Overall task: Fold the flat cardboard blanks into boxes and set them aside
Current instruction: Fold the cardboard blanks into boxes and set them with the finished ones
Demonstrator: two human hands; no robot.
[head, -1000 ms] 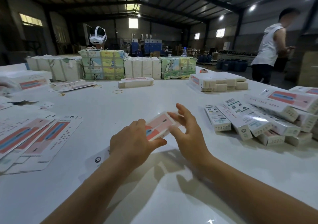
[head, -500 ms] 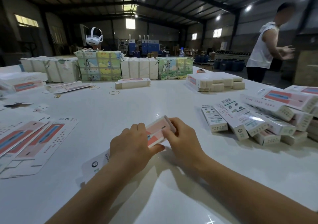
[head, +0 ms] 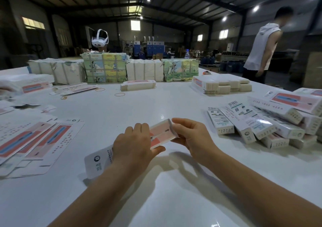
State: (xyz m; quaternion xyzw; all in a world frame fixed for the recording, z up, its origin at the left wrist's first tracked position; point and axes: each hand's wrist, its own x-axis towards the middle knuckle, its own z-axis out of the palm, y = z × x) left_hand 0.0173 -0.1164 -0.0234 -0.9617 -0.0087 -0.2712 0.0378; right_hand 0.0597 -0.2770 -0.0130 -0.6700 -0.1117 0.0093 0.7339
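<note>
A long white and pink cardboard box lies slanted across the table's middle, partly folded. My left hand grips its middle, thumb under the front side. My right hand pinches the far end, fingers curled over the end flap. The box's near end, with a round logo, sticks out below my left wrist. Flat blanks lie fanned at the left. Finished boxes are heaped at the right.
On the white table, wrapped bundles line the far edge, with stacked blanks and rubber bands near them. A person in a headset sits behind the bundles. Another person stands at the far right.
My right hand went from open beside the box's far end to closed on it, folding the end flap. The box has risen slightly at that end.
</note>
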